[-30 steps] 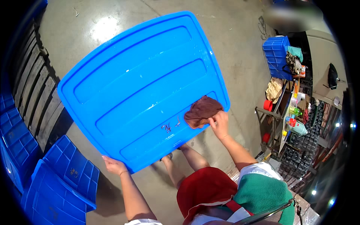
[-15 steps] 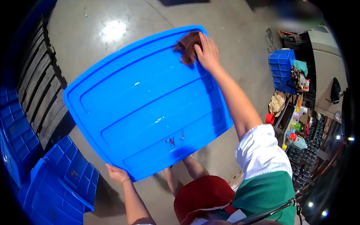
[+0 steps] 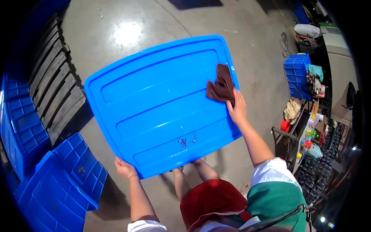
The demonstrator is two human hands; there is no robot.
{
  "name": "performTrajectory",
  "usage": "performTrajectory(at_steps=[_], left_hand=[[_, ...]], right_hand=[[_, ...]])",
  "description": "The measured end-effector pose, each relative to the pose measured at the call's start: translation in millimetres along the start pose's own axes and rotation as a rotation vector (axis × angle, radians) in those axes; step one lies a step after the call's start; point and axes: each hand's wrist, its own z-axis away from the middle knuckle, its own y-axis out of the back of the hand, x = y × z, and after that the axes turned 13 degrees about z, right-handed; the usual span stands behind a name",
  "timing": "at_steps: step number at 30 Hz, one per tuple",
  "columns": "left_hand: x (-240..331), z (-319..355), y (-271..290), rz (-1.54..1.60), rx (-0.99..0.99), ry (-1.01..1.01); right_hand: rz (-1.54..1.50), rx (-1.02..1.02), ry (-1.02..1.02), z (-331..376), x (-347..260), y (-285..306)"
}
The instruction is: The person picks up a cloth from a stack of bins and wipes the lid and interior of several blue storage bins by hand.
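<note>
- A large blue plastic lid (image 3: 158, 104) is held up, tilted, above the concrete floor (image 3: 251, 42), in front of the person's body.
- The lid's lower left corner is gripped by the left hand (image 3: 124, 168); the fingers are curled around the edge, closed on it.
- A crumpled dark brown cloth (image 3: 221, 86) is pressed against the lid's right side, near the upper right corner, just inside the rim.
- The cloth's lower end is held down by the right hand (image 3: 237, 109); the fingers lie flat and close together on the cloth, with the palm over the lid's right edge.
- The lid's surface is ribbed with long raised panels, and a small dark red mark is seen near its lower edge.
- Below the lid, the person's bare legs and a red garment (image 3: 210, 199) are seen, with a green and white sleeve (image 3: 276, 189) at the right.
- On the left, dark wooden pallets (image 3: 56, 89) lie on the floor.
- At the lower left, more blue plastic lids or crates (image 3: 58, 185) are stacked, well apart from the held lid.
- At the right, a blue crate (image 3: 296, 75) is seen, loaded with odd items, and beside it stands a metal rack (image 3: 305, 135) carrying bottles and small containers.
- A bright patch of light is reflected on the floor above the lid.
</note>
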Motion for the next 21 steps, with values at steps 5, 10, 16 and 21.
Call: performTrajectory(at_steps=[5, 10, 16, 21], left_hand=[[-8.7, -5.0, 0.6, 0.082, -0.007, -0.09], [-2.8, -9.1, 5.9, -0.06, -0.031, -0.432], [-1.3, -30.9, 16.1, 0.321, -0.272, 0.02], [49.6, -29.2, 50.4, 0.598, -0.491, 0.185]], right_hand=[[-0.107, -0.074, -0.254, 113.9, 9.0, 4.9], [-0.29, -0.08, -0.439, 148.7, 32.7, 10.7], [-0.837, -0.329, -0.8, 125.6, 50.6, 10.1], [-0.97, -0.391, -0.711, 120.2, 73.3, 17.5]])
